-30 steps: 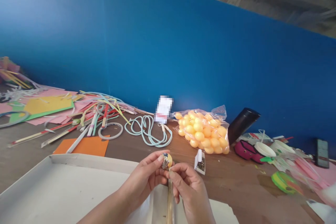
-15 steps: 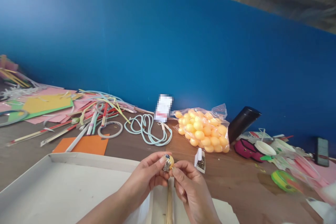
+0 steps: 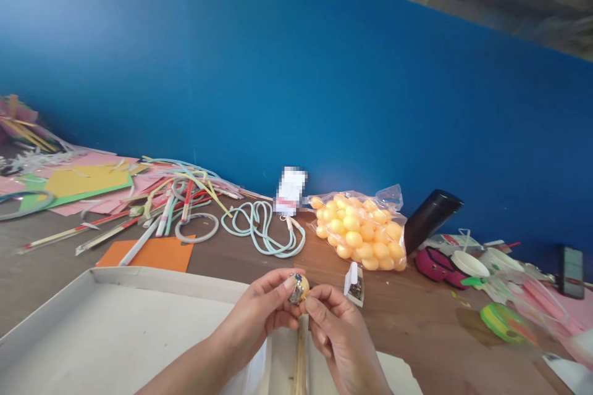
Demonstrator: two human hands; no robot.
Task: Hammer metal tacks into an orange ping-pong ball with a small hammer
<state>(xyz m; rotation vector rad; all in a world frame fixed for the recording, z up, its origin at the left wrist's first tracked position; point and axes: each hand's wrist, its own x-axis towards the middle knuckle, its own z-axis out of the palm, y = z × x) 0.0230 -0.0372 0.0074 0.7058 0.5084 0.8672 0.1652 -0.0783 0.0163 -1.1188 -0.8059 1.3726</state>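
A small yellow ball (image 3: 304, 286), its left part covered with shiny silver and dark pieces, is held over the middle of the work surface. My left hand (image 3: 271, 302) grips it from the left between thumb and fingers. My right hand (image 3: 336, 321) is closed in a pinch against the ball's right side. Whatever lies between those fingertips is too small to make out. Beyond my right hand stands an opened little white box (image 3: 356, 287) with small dark metallic pieces in it. Below the hands lies a bundle of thin wooden sticks (image 3: 301, 361).
A shallow white tray (image 3: 106, 281) lies at the left. Behind are a coiled light-blue cord (image 3: 264, 237), a plastic bag of orange-yellow balls (image 3: 365, 231) and a leaning black cylinder (image 3: 433, 216). Coloured paper (image 3: 88, 182), a tape roll (image 3: 503, 322) and a phone (image 3: 573, 271) lie around.
The view has shifted very slightly, so the things on the table sit a little further right. Both hands keep nearly the same hold on the ball.
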